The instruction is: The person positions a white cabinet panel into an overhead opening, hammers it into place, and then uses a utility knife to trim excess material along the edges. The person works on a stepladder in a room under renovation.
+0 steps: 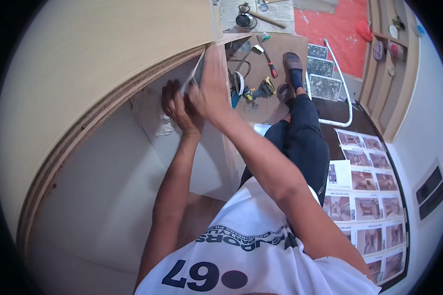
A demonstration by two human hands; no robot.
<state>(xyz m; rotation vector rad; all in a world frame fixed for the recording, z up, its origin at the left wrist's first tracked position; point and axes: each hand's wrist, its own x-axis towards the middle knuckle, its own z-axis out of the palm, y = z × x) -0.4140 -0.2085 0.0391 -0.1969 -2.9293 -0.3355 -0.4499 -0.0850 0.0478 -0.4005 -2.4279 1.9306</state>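
My left hand is below the raw edge of a large pale wood panel, its fingers bent and closed at the lower end of a thin pale strip. The strip runs up from my hands toward the panel's corner. My right hand crosses close beside it, smeared by motion toward its upper part, so its grip is unclear. Behind my hands is a white board surface, with a crumpled whitish patch next to my left hand. Part of the strip is hidden by my fingers.
A cordless power tool, a red-handled tool and cables lie on a brown board near my sandalled feet. An open can stands beyond. A step ladder, printed photo sheets and shelves are at the right.
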